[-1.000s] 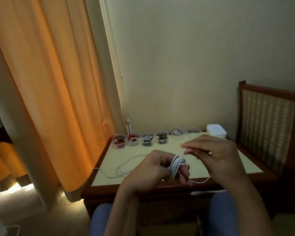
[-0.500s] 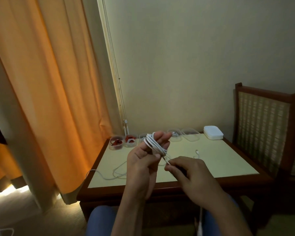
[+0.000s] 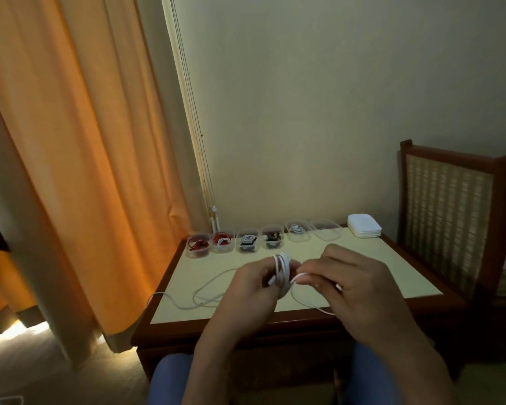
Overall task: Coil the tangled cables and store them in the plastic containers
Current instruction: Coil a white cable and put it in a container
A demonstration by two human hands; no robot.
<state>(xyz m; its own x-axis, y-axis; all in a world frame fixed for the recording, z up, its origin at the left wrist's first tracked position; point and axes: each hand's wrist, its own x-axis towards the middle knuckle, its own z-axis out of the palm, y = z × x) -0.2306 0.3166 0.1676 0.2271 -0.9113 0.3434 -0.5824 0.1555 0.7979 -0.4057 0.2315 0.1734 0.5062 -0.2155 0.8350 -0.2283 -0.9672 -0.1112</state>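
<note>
A white cable (image 3: 282, 270) is wound in several loops around the fingers of my left hand (image 3: 250, 283), which grips the coil above the table's front half. My right hand (image 3: 343, 280) pinches the loose strand just right of the coil. The strand drops in a loop below my right hand. Another white cable (image 3: 205, 293) lies in loose curves on the table (image 3: 392, 264) to the left, its end hanging over the left edge. A row of clear plastic containers (image 3: 247, 244) stands along the back edge; the rightmost container (image 3: 325, 237) looks empty.
A stack of white lids (image 3: 364, 229) sits at the table's back right corner. A wooden chair with a woven back (image 3: 447, 217) stands on the right. Orange curtains (image 3: 70, 156) hang on the left. My knees in blue trousers (image 3: 170, 378) are under the front edge.
My left hand came down from its raised position with the coil. My right hand moved up and right, level with the coil, carrying the strand round it.
</note>
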